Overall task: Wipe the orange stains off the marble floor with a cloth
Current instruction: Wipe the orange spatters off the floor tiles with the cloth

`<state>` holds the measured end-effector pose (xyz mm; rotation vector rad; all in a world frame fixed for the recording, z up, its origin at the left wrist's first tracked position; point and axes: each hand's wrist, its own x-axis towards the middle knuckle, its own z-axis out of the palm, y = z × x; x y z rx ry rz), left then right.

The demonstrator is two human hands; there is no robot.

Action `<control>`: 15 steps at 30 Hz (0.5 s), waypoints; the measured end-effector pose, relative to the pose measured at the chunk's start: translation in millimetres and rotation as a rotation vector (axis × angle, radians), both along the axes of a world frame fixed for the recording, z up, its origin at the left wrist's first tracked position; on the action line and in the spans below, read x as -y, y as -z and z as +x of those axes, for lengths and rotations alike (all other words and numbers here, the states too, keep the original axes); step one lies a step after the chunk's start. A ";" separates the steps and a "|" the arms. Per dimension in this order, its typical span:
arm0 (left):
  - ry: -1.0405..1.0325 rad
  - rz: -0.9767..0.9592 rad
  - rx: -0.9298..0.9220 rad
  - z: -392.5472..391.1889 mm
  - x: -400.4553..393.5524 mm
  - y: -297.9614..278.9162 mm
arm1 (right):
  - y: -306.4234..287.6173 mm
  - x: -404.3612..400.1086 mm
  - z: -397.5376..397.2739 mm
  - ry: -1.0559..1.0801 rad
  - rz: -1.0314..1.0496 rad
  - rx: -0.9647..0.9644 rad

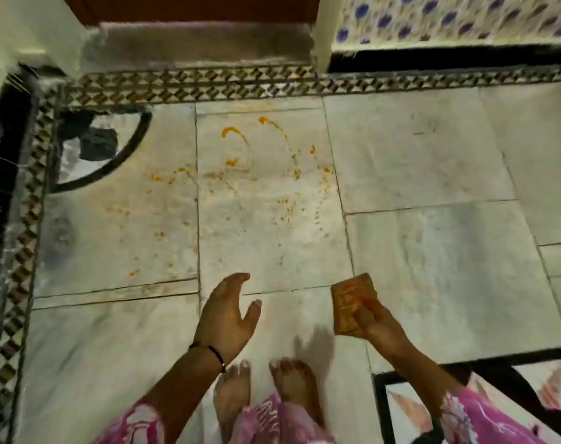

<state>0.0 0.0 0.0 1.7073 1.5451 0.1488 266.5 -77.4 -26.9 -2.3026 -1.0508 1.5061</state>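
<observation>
Bare feet (263, 389) are planting themselves on the marble floor (432, 251), and above them both arms are reaching forward. Right hand (373, 318) is gripping a small folded cloth (351, 301), fingers closed around its lower edge, holding it up off the floor and ready to go down, it looks like. Left hand (228, 310) is hanging empty, fingers spread and relaxed, probably poised for balance as the person is bending. Orange stains (234, 161) are lying well ahead of both hands, scattered in arcs and specks across two slabs, short of the patterned border (208, 86) by the doorway. Nothing is being wiped yet; the cloth is well apart from the nearest speck.
</observation>
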 end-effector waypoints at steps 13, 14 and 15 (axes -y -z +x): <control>0.639 0.276 -0.436 2.3 -71.9 305.5 | 285.0 48.1 -25.0 -0.867 0.468 0.552; 0.698 0.315 -0.446 -0.9 -77.8 306.3 | 289.3 36.9 -39.2 -0.949 0.584 0.535; 0.740 0.350 -0.465 -4.8 -82.2 307.2 | 292.1 23.1 -50.2 -1.029 0.661 0.517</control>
